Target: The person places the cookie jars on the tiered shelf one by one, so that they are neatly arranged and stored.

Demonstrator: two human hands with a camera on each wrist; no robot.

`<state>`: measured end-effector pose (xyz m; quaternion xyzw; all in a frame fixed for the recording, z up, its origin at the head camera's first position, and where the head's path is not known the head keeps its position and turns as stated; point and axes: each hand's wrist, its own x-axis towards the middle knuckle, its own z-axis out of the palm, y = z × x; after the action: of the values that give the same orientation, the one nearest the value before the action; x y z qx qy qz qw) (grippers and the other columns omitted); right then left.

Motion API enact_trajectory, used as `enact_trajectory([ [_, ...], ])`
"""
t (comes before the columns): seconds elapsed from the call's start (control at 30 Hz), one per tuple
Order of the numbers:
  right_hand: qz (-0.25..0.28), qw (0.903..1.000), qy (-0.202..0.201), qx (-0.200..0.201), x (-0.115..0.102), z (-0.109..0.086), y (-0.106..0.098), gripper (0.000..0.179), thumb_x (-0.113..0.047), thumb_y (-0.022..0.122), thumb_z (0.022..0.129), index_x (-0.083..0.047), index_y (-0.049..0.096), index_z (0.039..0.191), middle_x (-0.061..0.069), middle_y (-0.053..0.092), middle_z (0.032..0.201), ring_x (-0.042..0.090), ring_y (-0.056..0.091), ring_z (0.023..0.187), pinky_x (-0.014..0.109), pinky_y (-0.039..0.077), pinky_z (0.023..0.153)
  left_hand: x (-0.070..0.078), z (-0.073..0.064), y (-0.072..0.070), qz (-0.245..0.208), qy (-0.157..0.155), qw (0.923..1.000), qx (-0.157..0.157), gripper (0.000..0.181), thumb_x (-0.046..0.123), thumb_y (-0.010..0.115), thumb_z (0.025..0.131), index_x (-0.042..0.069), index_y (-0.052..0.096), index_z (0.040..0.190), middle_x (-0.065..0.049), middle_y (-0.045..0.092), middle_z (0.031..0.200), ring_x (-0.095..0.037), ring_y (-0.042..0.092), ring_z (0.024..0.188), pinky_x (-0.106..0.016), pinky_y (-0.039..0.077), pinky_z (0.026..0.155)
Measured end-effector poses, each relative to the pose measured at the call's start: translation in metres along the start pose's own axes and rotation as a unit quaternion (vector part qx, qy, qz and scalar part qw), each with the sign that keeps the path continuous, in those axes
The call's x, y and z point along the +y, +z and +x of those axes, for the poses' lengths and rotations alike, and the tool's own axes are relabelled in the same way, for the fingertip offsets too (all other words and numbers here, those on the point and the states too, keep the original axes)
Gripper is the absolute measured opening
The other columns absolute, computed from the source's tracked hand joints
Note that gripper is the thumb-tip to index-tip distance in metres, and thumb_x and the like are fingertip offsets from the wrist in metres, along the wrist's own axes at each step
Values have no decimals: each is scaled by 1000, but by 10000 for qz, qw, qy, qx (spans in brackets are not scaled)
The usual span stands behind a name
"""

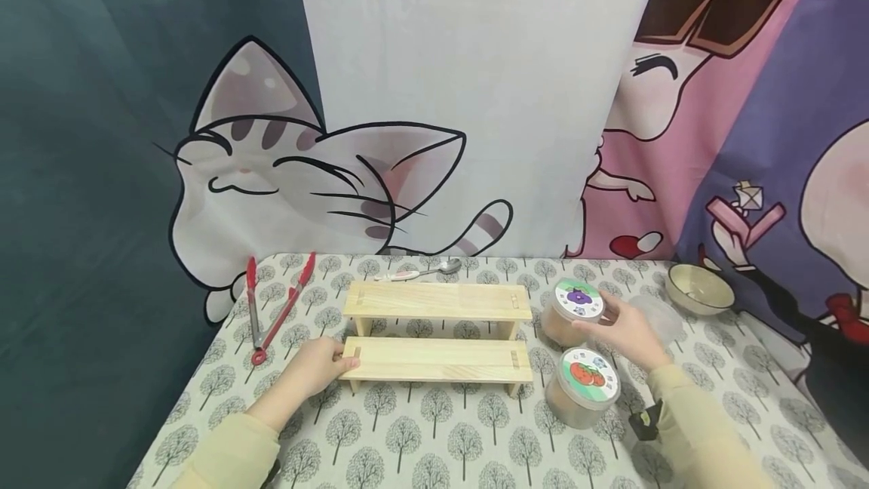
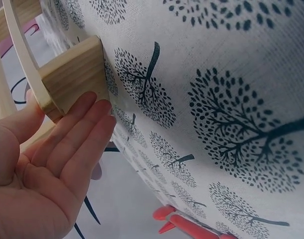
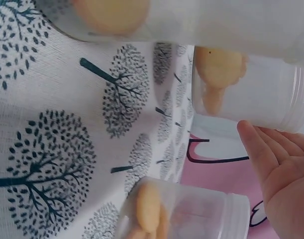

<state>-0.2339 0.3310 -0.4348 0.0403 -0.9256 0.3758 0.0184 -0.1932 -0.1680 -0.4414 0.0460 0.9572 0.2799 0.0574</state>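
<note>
A pale two-step wooden rack (image 1: 437,361) stands on the tree-patterned cloth. My left hand (image 1: 320,368) grips the left end of its lower step, thumb on top of the board; in the left wrist view the fingers (image 2: 84,134) lie against the leg under it. Farther right, my right hand (image 1: 627,330) holds a clear plastic jar (image 1: 566,323) with a purple picture on its lid, thumb in front and fingers behind. Closer to me stands a second jar (image 1: 580,398) with red tomatoes on its lid. Tan pieces show inside the jars.
A third jar (image 3: 191,214) stands right of the held one, partly behind my right hand in the head view. A cream bowl (image 1: 699,289) sits at the back right. Red tongs (image 1: 271,319) lie spread at left; a spoon (image 1: 424,272) lies behind the rack, before a cartoon curtain.
</note>
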Motion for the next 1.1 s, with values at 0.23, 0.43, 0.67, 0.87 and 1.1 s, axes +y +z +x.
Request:
enact_trajectory([
  [0.23,25,9998,-106,155,-7,-5,-12,96,-45,72,81,3,23,147,31,43,138,43,50,120,47,43,94,1,1,0,-42,-20,10000,-6,25,25,70,85,0,71,88,1,46,53,-11,39,50,-25,36,50],
  [0.43,19,9997,-102,203,-20,-11,-20,98,-44,73,81,4,20,148,31,42,138,42,50,121,41,44,93,1,1,0,-46,5,10000,-1,24,24,70,85,1,71,88,1,47,54,-11,40,50,-26,36,50],
  [0.67,222,9990,-292,265,-28,-14,-21,94,-40,75,81,-1,23,149,28,47,136,39,52,120,16,47,83,-1,0,1,-43,10,10000,6,23,24,70,85,1,71,87,1,47,54,-12,41,51,-26,37,51],
  [0.87,242,9979,-444,397,-35,-18,-22,91,-37,76,81,0,26,147,28,48,135,39,53,119,10,44,83,-3,0,2,-60,9,10000,4,22,24,70,85,2,72,88,1,46,53,-11,39,50,-26,36,50],
  [1.1,412,9974,-472,346,-50,-23,-23,91,-35,77,80,0,25,147,29,38,142,40,49,122,8,42,83,-3,0,2,-52,43,10000,38,22,25,70,84,3,72,86,2,45,52,-11,38,49,-25,35,49],
])
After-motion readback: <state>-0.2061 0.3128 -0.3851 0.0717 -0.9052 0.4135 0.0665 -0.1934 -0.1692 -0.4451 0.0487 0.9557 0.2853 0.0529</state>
